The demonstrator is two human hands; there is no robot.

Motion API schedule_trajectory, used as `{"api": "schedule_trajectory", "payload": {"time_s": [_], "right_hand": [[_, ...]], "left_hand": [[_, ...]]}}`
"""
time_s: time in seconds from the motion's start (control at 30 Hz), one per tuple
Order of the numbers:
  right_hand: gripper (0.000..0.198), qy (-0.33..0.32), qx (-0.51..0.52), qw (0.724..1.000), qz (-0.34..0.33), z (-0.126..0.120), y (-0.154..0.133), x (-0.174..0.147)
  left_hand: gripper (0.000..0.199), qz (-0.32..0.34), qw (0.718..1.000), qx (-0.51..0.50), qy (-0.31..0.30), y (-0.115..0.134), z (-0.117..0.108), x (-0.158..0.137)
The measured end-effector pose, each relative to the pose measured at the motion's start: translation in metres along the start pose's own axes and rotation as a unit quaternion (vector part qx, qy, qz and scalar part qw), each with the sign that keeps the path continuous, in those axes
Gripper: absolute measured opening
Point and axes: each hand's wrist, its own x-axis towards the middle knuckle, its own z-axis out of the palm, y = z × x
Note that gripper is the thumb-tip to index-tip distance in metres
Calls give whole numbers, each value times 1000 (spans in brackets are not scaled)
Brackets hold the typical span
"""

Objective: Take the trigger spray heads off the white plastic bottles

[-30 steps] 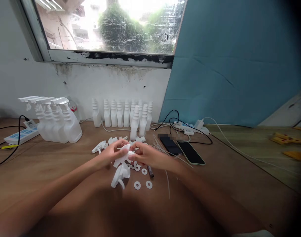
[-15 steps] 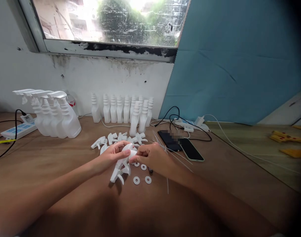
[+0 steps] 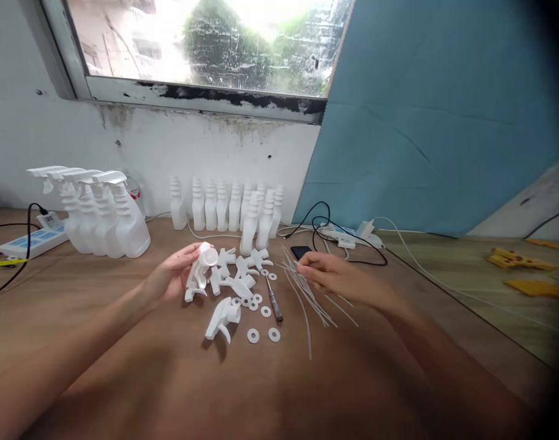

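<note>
A white trigger spray head (image 3: pixel 197 269) is gripped in my left hand (image 3: pixel 175 272), its round collar facing me. My right hand (image 3: pixel 323 272) is closed at the upper end of a bundle of thin white plastic tubes (image 3: pixel 309 296), with a tube at its pinched fingertips; exactly how many it grips is hidden. Between the hands lie several more spray heads, one of them apart at the front (image 3: pixel 223 319). Flat white washers (image 3: pixel 252 335) and a small screwdriver (image 3: pixel 274 304) rest beside them.
Empty white bottles (image 3: pixel 249 223) stand by the wall. At left are bottles with spray heads fitted (image 3: pixel 130 223) and a power strip (image 3: pixel 34 240). Behind my right hand lie a dark phone (image 3: pixel 300 252), black cable (image 3: pixel 325 211) and another power strip (image 3: pixel 353 233).
My hands have parted. The left moved left and back with a spray head upturned in it; the right left the spray head and moved right to the tubes, now covering most of the phones.
</note>
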Motion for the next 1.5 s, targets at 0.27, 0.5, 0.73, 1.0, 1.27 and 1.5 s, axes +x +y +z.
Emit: {"api": "schedule_trajectory", "payload": {"time_s": [0.27, 0.5, 0.73, 1.0, 1.27, 1.5], "right_hand": [[31, 121, -97, 982, -109, 40, 73, 67], [35, -12, -299, 881, -367, 64, 71, 56], [13, 125, -312, 802, -493, 67, 62, 49], [7, 126, 199, 902, -363, 82, 5, 6], [8, 135, 61, 900, -411, 84, -8, -10], [13, 174, -37, 862, -474, 93, -3, -8]], "left_hand": [[20, -141, 978, -139, -61, -57, 18, -16], [19, -145, 973, -140, -116, -73, 14, -14], [24, -179, 958, -193, -118, -72, 22, -24], [23, -200, 952, -198, -120, -84, 31, -32], [23, -213, 947, -211, -111, -88, 37, -36], [22, -202, 946, -207, -146, -93, 39, -38]]}}
